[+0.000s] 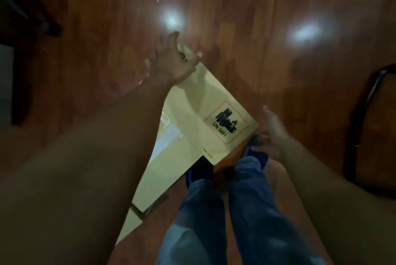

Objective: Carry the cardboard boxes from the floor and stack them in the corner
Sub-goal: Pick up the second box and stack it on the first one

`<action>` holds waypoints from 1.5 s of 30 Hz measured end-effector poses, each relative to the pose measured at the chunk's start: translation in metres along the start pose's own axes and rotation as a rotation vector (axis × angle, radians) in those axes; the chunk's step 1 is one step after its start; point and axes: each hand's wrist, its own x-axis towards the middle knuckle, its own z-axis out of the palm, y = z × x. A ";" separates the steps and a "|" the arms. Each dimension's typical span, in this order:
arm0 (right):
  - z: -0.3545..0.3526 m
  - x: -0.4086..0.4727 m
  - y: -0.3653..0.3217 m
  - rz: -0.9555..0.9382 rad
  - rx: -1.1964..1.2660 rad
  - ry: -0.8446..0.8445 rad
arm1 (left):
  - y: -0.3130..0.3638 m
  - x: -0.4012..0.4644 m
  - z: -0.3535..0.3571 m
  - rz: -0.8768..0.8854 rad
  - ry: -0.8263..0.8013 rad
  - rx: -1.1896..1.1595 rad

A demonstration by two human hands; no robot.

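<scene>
Step in hand, by judgement: grasping a cardboard box (192, 127) with a UN 3481 battery label (226, 123), lying on the wooden floor (246, 18) just ahead of the blue shoes (255, 153). Left hand (174, 61) on the far corner, fingers curled over the edge; right hand (272, 134) at the near-right corner, fingers loosely spread, contact blurred and not certain. Next move: firm grip at both opposite corners, then level lift toward the corner, not in view.
</scene>
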 end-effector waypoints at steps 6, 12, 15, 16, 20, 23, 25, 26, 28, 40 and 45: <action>0.024 -0.025 0.026 -0.257 -0.003 0.018 | -0.019 -0.051 0.005 -0.144 0.079 -0.032; -0.021 -0.229 0.045 -0.518 0.154 0.114 | 0.012 -0.177 -0.140 0.014 0.188 -0.420; -0.045 -0.341 0.047 -0.639 0.087 0.171 | 0.029 -0.257 -0.220 0.050 0.054 -0.508; -0.049 -0.367 0.049 -0.660 -0.015 0.179 | 0.031 -0.283 -0.236 0.060 0.004 -0.497; -0.058 -0.450 0.062 -0.684 -0.330 0.206 | 0.034 -0.388 -0.281 0.073 -0.040 -0.577; -0.068 -0.492 0.073 -0.764 -0.434 0.127 | 0.025 -0.463 -0.306 0.037 -0.050 -0.506; -0.075 -0.510 0.083 -0.826 -0.514 0.030 | 0.013 -0.514 -0.305 0.007 -0.016 -0.439; -0.078 -0.518 0.088 -0.857 -0.577 -0.012 | 0.006 -0.539 -0.300 -0.008 -0.021 -0.438; -0.084 -0.531 0.100 -0.930 -0.702 -0.071 | -0.007 -0.586 -0.282 -0.062 -0.050 -0.459; 0.000 -0.593 0.224 -1.136 -1.154 -0.262 | -0.105 -0.761 -0.232 -0.481 0.415 -0.751; 0.094 -0.619 0.314 -1.187 -1.365 -0.358 | -0.193 -0.855 -0.218 -0.649 0.523 -0.854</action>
